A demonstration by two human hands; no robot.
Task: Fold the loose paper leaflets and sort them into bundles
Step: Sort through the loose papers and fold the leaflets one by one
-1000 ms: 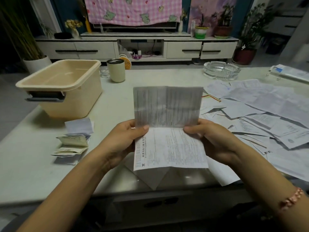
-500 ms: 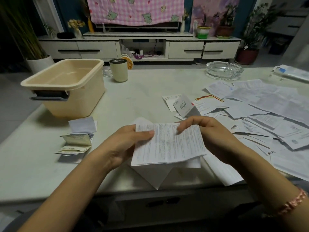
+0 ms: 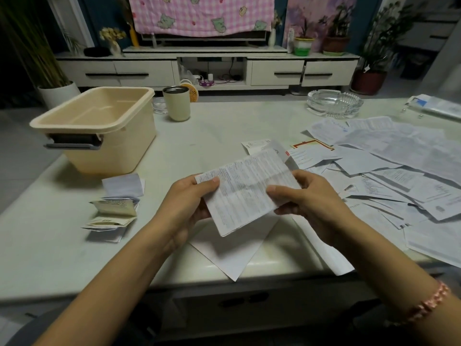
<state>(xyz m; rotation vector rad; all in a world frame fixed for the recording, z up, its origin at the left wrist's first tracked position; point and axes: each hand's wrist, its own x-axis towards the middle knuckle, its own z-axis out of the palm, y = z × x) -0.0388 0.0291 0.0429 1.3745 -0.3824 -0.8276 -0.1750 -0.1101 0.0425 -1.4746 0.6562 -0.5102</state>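
A folded printed leaflet (image 3: 245,191) is held tilted above the table's near edge. My left hand (image 3: 185,206) pinches its upper left corner with the thumb on top. My right hand (image 3: 309,203) grips its right edge, thumb across the print. Several folded leaflets (image 3: 113,208) lie in a small heap at the left of the table. A wide spread of loose unfolded leaflets (image 3: 389,176) covers the right side. A white sheet (image 3: 232,248) lies flat under my hands and hangs over the front edge.
A beige plastic bin (image 3: 99,131) with a grey handle stands at the back left. Behind it are a cream cup (image 3: 176,103) and, to the right, a glass ashtray (image 3: 334,103). The pale table (image 3: 50,245) ends just below my wrists.
The upright leaflet was folded down in half, then turned anticlockwise so it now lies slanted between my hands. My grip shifted to its corner and right edge.
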